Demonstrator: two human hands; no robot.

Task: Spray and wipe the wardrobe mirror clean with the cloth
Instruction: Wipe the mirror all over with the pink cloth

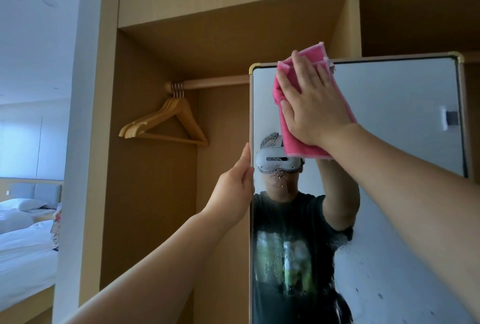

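The right hand is pressing the pink cloth flat-fingered on the mirror; the left hand is seemingly gripping its edge; hangers are hanging inside the wardrobe.

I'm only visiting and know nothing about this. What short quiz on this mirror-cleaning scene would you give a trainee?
1. True or false: the right hand presses the pink cloth flat against the mirror.
2. What does the left hand grip? A) a spray bottle B) the mirror's left edge C) a hanger
3. How many wooden hangers hang on the rail?
Key: 1 true; 2 B; 3 three.
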